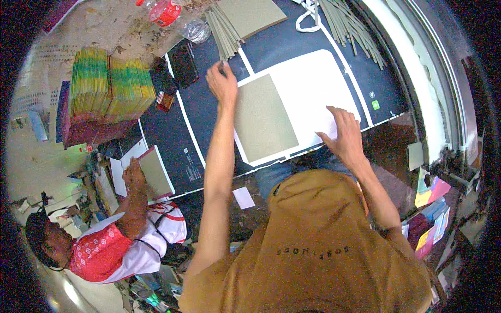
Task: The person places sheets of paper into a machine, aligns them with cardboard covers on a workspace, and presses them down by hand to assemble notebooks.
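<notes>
A large white sheet (318, 78) with rounded corners lies on the dark table, and a grey board (266, 120) rests flat on its left part. My left hand (223, 84) is raised past the sheet's upper left corner, fingers bent and slightly apart. Its fingertips are at the near ends of a bundle of grey cardboard strips (224, 34); no strip shows clearly in its grasp. Over the right part of the sheet, near its lower right corner, my right hand (344, 133) is open with fingers spread.
Left, a person (104, 250) handles a smaller board-and-paper cover (159, 175). Tall stacks of booklets (104, 99) stand beyond. A phone (184, 65), a plastic bottle (177, 21), a stack of grey board (253, 15) and more strips (349, 28) lie at the far side.
</notes>
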Demonstrator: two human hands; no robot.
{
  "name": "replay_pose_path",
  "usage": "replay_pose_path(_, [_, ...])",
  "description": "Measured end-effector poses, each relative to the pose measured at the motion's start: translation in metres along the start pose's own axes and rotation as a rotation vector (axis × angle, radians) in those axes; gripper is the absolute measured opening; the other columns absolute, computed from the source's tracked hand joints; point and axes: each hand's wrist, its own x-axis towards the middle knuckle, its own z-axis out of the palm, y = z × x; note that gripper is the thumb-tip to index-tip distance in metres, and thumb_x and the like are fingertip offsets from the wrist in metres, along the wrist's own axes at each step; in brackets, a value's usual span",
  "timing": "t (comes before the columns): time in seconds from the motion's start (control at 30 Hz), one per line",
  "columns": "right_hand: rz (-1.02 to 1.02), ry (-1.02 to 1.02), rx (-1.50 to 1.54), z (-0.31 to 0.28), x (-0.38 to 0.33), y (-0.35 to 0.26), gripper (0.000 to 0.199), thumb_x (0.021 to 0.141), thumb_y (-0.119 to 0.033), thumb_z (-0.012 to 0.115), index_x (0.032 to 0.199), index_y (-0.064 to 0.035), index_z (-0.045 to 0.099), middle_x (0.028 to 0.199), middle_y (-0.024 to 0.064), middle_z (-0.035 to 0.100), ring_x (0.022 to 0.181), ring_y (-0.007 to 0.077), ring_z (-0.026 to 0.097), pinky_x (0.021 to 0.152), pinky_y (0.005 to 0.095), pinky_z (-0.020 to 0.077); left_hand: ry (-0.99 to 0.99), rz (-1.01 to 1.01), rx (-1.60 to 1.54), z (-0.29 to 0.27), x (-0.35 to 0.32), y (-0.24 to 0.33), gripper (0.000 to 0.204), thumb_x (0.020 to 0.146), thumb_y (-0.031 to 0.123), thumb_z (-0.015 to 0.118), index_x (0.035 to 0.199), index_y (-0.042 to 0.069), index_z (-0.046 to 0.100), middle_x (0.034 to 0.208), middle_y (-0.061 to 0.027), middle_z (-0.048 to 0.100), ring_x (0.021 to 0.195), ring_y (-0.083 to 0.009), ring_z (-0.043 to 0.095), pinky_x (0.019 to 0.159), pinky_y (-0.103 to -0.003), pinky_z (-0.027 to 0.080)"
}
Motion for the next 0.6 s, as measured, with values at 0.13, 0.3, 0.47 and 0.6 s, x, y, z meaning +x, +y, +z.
replay_pose_path(0.13, [0.066, 0.066, 0.008, -0.006, -0.019, 0.018, 0.069, 0.078, -0.027, 0.082, 0.138, -0.0087, 0.051, 0.125, 0.0147, 0.059, 0.112, 0.0339, 0.055, 0.092, 0.0466, 0.0451, -0.140, -0.091, 0.212, 0.036, 0.052, -0.004, 0.032, 0.091, 0.035, 0.067, 0.102, 0.005, 0.069, 0.107, -0.0184, 0.064, 0.109, -0.0389, 0.058, 0.091, -0.051, 0.048])
replay_pose_path(0.3, [0.079, 0.111, 0.057, -0.018, -0.031, 0.020, 0.064, 0.080, -0.024, 0.081, 0.135, -0.0069, 0.052, 0.123, 0.0152, 0.060, 0.109, 0.0340, 0.057, 0.090, 0.0452, 0.0448, -0.003, -0.223, 0.159, 0.045, 0.057, -0.018, 0.020, 0.084, 0.026, 0.070, 0.088, 0.008, 0.074, 0.093, -0.0172, 0.072, 0.089, -0.0376, 0.070, 0.082, -0.051, 0.054])
replay_pose_path(0.47, [-0.079, 0.193, 0.102, -0.026, -0.016, 0.015, 0.055, 0.081, -0.021, 0.080, 0.129, -0.0056, 0.057, 0.120, 0.0152, 0.062, 0.111, 0.0333, 0.058, 0.093, 0.0445, 0.0445, 0.127, -0.122, 0.008, -0.022, 0.048, -0.004, 0.022, 0.085, 0.025, 0.077, 0.092, 0.004, 0.076, 0.087, -0.0136, 0.076, 0.076, -0.0270, 0.073, 0.073, -0.038, 0.056])
replay_pose_path(0.6, [-0.231, 0.323, 0.209, -0.057, 0.032, -0.013, 0.048, 0.083, -0.023, 0.078, 0.124, -0.0049, 0.060, 0.119, 0.0159, 0.063, 0.110, 0.0351, 0.059, 0.094, 0.0435, 0.0477, 0.097, 0.167, -0.254, -0.125, 0.021, 0.062, 0.015, 0.091, 0.014, 0.074, 0.096, 0.000, 0.076, 0.086, -0.0107, 0.076, 0.074, -0.0148, 0.069, 0.071, -0.030, 0.054])
